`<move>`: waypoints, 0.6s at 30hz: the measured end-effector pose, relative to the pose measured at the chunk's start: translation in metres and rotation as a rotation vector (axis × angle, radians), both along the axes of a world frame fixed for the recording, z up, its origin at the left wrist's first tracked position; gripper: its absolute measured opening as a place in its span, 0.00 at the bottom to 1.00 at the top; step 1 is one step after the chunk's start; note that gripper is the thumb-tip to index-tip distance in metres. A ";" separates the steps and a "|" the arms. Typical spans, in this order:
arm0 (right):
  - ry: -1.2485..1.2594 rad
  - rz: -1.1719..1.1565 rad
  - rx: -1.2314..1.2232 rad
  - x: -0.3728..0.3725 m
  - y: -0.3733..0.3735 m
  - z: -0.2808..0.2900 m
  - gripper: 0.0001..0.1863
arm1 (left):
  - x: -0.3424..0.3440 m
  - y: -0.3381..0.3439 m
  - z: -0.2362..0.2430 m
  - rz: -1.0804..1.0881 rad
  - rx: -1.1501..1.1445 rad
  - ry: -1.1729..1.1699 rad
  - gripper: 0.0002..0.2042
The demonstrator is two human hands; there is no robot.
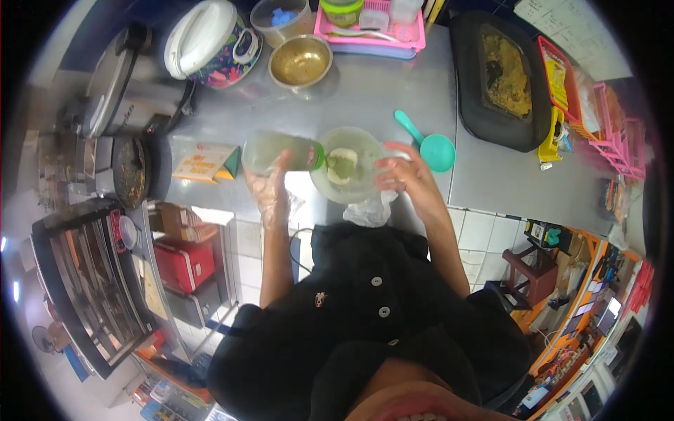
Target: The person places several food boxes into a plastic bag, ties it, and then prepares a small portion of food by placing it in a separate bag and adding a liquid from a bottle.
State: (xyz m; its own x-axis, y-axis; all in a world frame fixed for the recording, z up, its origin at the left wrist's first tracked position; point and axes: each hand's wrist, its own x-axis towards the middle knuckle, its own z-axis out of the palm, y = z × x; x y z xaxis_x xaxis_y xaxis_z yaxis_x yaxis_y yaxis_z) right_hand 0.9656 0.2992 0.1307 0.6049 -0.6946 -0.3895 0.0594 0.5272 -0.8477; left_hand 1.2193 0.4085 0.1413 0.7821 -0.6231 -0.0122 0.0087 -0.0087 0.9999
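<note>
My left hand (268, 193), in a clear plastic glove, is wrapped round a translucent bottle (281, 153) with a green top. The bottle lies tilted almost level, its top pointing right over a translucent plastic bowl (351, 197). Inside the bowl sits a pale, round mass with green on it (342, 167). At the bowl's right rim, my right hand (407, 177) has its fingers curled over the edge. Crumpled clear plastic (368, 212) hangs by the bowl's near side. A teal scoop (438, 153) rests just beyond my right hand.
A printed paper carton (203, 163) stands left of the bottle. Behind are a metal bowl (300, 62), a white-lidded patterned container (210, 45) and a pink tray (372, 38). A black container with brown food (502, 84) sits right. Cookers (116, 98) line the left.
</note>
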 end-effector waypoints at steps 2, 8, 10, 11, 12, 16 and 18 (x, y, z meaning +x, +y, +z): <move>0.029 0.225 -0.027 0.008 0.005 -0.015 0.23 | 0.012 0.013 -0.024 0.111 -0.160 0.460 0.27; 0.190 0.223 -0.526 0.088 0.036 -0.023 0.37 | -0.013 0.001 -0.028 0.021 -0.301 0.942 0.31; 0.145 0.051 -0.723 0.112 0.026 -0.017 0.38 | -0.025 -0.003 -0.028 -0.041 -0.349 1.018 0.34; 0.111 -0.104 -0.900 0.120 0.016 -0.015 0.39 | -0.030 -0.009 -0.024 -0.023 -0.303 1.128 0.36; 0.095 -0.114 -0.916 0.125 0.004 -0.008 0.39 | -0.028 -0.012 -0.029 -0.035 -0.316 1.112 0.36; -0.067 -0.074 -0.535 0.116 -0.062 0.007 0.33 | -0.021 -0.022 -0.018 -0.148 -0.278 1.083 0.39; -0.001 -0.223 -0.536 0.105 -0.112 0.023 0.31 | -0.015 -0.017 -0.016 -0.158 -0.183 0.813 0.39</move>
